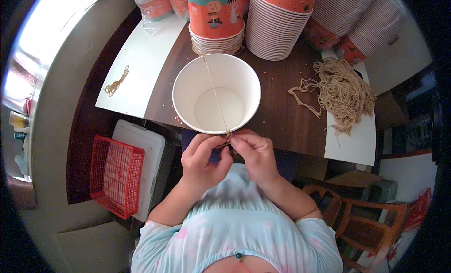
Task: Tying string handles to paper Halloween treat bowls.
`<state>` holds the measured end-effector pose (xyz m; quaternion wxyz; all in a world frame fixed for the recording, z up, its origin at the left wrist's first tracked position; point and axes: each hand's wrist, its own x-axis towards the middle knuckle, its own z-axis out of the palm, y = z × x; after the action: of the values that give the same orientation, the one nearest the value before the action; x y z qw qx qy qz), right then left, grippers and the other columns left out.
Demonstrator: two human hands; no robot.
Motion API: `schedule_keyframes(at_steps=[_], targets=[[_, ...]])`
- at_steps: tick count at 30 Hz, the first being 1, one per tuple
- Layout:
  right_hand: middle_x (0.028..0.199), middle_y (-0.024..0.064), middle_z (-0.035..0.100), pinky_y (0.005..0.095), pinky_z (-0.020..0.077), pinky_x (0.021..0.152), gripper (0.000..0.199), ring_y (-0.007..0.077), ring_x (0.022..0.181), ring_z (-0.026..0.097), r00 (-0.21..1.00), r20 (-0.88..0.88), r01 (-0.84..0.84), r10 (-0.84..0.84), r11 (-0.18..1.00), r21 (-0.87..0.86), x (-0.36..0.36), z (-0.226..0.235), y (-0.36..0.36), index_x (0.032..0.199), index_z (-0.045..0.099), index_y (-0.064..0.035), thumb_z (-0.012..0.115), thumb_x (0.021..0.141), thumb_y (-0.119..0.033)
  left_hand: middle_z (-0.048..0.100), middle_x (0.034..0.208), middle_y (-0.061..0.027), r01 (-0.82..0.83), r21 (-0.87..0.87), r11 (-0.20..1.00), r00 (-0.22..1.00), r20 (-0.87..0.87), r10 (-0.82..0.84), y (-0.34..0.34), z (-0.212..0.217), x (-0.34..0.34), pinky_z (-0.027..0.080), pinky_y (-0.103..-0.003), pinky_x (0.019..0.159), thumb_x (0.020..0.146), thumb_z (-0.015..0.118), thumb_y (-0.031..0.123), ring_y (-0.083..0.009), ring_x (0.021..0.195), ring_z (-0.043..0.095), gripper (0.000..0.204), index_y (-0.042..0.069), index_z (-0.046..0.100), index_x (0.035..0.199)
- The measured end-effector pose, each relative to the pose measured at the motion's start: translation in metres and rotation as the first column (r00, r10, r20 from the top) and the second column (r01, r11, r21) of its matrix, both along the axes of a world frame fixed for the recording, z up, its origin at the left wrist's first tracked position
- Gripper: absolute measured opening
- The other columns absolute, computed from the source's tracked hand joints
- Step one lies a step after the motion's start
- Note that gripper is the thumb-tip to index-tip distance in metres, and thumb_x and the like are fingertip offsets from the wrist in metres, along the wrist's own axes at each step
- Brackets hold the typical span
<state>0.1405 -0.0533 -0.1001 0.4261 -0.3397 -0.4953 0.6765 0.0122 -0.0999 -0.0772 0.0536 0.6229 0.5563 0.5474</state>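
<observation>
Top (239, 223), 2 grips (201, 158) (257, 155) on twine (216, 92) (lettered bucket (284, 0))

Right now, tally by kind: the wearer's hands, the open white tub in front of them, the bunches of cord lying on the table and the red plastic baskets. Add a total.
Left hand and right hand: 2
White tub: 1
Small cord bundle and large cord tangle: 2
Red basket: 1
Total: 6
</observation>
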Motion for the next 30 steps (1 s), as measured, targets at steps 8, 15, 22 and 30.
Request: schedule_keyframes(at_steps=[8,15,22,30], targets=[[0.086,0.0054,0.067,0.026,0.0487,0.072,0.017,0.0123,0.08,0.061,0.986,0.152,0.014,-0.063,0.954,0.301,0.0,0.006,0.001,0.092,0.067,0.0015,0.058,0.09,-0.013,0.061,0.081,-0.0125,0.002,-0.005,1.0,0.991,-0.137,-0.002,0.002,-0.001,-0.005,0.051,-0.032,0.063,0.067,0.067,-0.006,-0.0266,0.072,0.062,0.02,-0.001,0.062,0.086],[0.089,0.0006,0.067,0.0233,0.046,0.074,0.019,0.0084,0.082,0.059,0.98,-0.156,-0.164,0.12,0.937,-0.31,-0.002,-0.002,0.006,0.097,0.068,-0.004,0.056,0.091,-0.018,0.06,0.083,-0.0131,0.082,-0.038,0.996,0.989,-0.119,-0.086,-0.002,-0.003,-0.006,0.051,-0.033,0.064,0.068,0.064,-0.006,-0.0277,0.073,0.061,0.019,0.0,0.061,0.085],[0.086,0.0016,0.067,0.0218,0.0422,0.067,0.015,0.0071,0.069,0.052,0.977,-0.213,-0.072,-0.008,0.929,-0.363,0.003,-0.004,0.013,0.092,0.067,-0.0076,0.058,0.086,-0.019,0.063,0.085,-0.013,0.079,-0.09,0.993,0.984,0.165,-0.063,-0.006,-0.01,-0.015,0.05,-0.029,0.067,0.073,0.064,-0.007,-0.0225,0.076,0.063,0.012,-0.001,0.061,0.084],[0.085,0.0061,0.065,0.0264,0.0475,0.066,0.011,0.0087,0.074,0.057,0.901,0.419,-0.094,-0.114,0.891,0.443,0.015,0.009,0.021,0.093,0.062,0.0012,0.06,0.088,-0.009,0.066,0.084,-0.0112,0.134,-0.134,0.982,0.977,0.186,-0.107,0.0,-0.009,-0.006,0.051,-0.028,0.068,0.073,0.067,-0.004,-0.0205,0.076,0.065,0.01,0.0,0.063,0.08]])
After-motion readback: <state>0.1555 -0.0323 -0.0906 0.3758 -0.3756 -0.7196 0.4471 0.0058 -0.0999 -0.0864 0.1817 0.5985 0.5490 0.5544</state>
